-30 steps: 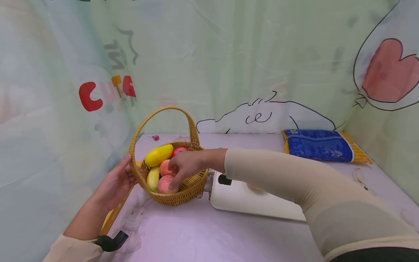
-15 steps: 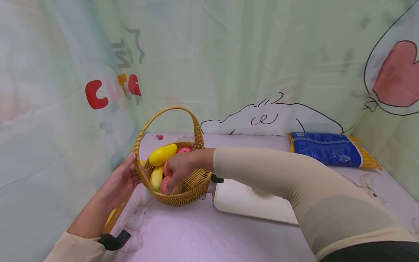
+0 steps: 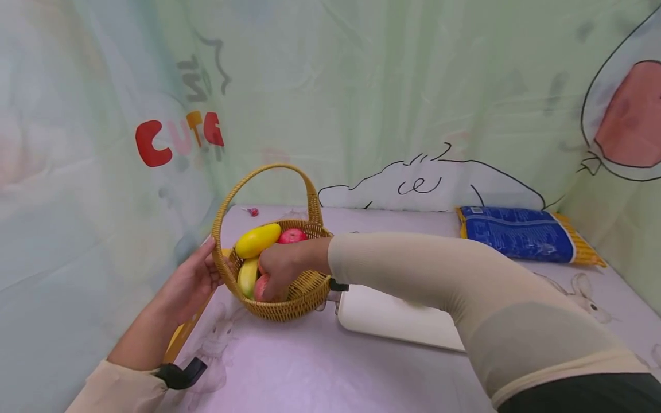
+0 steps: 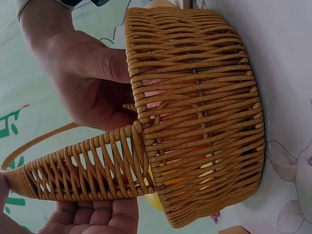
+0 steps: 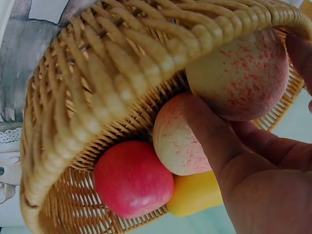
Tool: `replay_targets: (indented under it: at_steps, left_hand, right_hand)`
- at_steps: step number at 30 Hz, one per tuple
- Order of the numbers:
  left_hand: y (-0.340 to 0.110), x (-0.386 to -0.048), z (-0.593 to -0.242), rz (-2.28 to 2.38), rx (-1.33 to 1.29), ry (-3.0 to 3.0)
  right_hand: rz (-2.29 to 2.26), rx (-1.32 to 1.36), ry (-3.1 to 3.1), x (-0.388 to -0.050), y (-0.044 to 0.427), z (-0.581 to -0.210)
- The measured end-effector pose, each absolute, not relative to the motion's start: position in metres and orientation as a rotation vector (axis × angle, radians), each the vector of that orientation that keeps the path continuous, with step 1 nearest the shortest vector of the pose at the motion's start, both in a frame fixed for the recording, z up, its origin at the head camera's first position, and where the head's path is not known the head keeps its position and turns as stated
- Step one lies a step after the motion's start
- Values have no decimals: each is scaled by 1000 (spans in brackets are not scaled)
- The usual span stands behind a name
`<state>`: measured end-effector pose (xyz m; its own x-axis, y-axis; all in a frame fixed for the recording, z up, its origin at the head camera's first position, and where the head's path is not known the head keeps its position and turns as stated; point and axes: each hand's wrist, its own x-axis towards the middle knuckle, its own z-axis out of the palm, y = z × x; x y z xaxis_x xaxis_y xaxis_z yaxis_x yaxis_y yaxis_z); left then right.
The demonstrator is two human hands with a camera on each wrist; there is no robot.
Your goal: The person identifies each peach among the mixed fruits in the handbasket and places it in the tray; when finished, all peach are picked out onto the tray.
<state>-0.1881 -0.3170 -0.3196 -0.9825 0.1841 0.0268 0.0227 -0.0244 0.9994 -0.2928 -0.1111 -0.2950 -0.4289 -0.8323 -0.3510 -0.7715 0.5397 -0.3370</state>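
A wicker basket (image 3: 281,310) stands at the left of the table, its tall handle arching up. In it lie a yellow mango-like fruit (image 3: 258,241), a banana-like yellow-green fruit (image 3: 247,278), a red apple (image 5: 134,179) and two peaches. My left hand (image 3: 191,284) holds the handle's left side, thumb and fingers on either side of it. My right hand (image 3: 283,268) is down inside the basket and grips the front peach (image 5: 243,73). One finger of it lies against the second peach (image 5: 178,139). In the head view this hand covers much of both peaches.
A white flat board (image 3: 392,318) lies right of the basket, partly under my right forearm. Farther back right rests a blue and yellow packet (image 3: 516,235). A small lollipop (image 3: 252,211) lies behind the basket. A printed curtain (image 3: 372,103) encloses the table.
My right hand has lowered from above the peaches into the basket, and its fingers have closed round the front peach. The left hand stays at the handle. The head view has shifted slightly.
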Motion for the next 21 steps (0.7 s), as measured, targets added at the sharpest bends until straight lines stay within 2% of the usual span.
replay_targets:
  at_steps: [21]
  left_hand:
    - [-316, -189, -320, 2173, 218, 2094]
  right_hand:
    - [-254, -1255, 2420, -289, -114, -305]
